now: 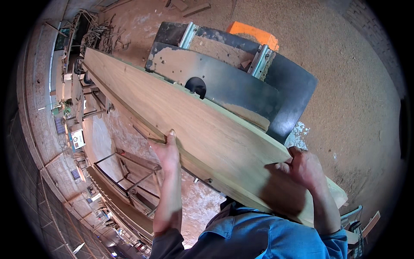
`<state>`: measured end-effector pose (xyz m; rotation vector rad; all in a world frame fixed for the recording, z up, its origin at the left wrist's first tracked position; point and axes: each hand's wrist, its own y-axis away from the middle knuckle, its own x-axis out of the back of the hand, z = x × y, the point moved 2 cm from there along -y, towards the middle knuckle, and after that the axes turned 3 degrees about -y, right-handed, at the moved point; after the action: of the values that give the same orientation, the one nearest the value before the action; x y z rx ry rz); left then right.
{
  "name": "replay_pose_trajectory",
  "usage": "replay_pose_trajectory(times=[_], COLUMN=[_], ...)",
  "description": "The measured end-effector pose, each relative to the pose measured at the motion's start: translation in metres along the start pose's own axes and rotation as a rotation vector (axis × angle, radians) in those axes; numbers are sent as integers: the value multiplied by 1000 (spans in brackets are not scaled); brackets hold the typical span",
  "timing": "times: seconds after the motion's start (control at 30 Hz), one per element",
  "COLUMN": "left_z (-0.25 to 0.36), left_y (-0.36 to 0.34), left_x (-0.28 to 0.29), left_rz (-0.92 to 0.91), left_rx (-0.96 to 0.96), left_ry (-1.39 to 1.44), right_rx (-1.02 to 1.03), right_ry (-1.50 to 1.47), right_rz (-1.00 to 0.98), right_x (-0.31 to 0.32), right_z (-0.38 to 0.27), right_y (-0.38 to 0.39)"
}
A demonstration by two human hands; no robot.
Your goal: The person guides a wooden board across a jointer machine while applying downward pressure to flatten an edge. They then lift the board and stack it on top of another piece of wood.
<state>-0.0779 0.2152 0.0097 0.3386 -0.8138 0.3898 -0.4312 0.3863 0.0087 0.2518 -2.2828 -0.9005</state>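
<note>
A long, wide wooden board [194,125] stretches slantwise across the view, from the far left down to the near right in front of my body. My left hand [167,149] grips its near edge around the middle, thumb on the top face and fingers hidden below. Toward the right end, my right hand [304,166] is closed over the far edge, fingers bent at the rim. Along that far edge lies a dark metal machine table [241,82], dusted with sawdust. A round black opening [196,86] in it sits right beside the board's notched, rough edge.
Two silver rails [261,61] cross the machine table, with an orange block-shaped part [253,34] behind them. Sawdust covers the floor [345,99] beyond. At left stand metal frames [129,177] and a pile of wood scraps [97,36]. More wood pieces [371,224] lie at lower right.
</note>
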Motion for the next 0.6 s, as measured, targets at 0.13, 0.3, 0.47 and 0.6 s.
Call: replay_pose_trajectory(times=[0.13, 0.3, 0.47, 0.6], left_z=[-6, -1, -1, -1], left_y=[-4, -1, -1, 2], left_x=[0, 1, 0, 1], left_rz=[9, 10, 19, 26], left_rx=[-48, -95, -125, -129], left_ry=[-18, 8, 46, 24], right_rx=[33, -6, 79, -30], right_ry=[15, -39, -9, -86], right_rz=[19, -27, 35, -96], right_x=[-2, 3, 7, 17], right_z=[4, 1, 22, 62], right_y=[1, 1, 20, 42])
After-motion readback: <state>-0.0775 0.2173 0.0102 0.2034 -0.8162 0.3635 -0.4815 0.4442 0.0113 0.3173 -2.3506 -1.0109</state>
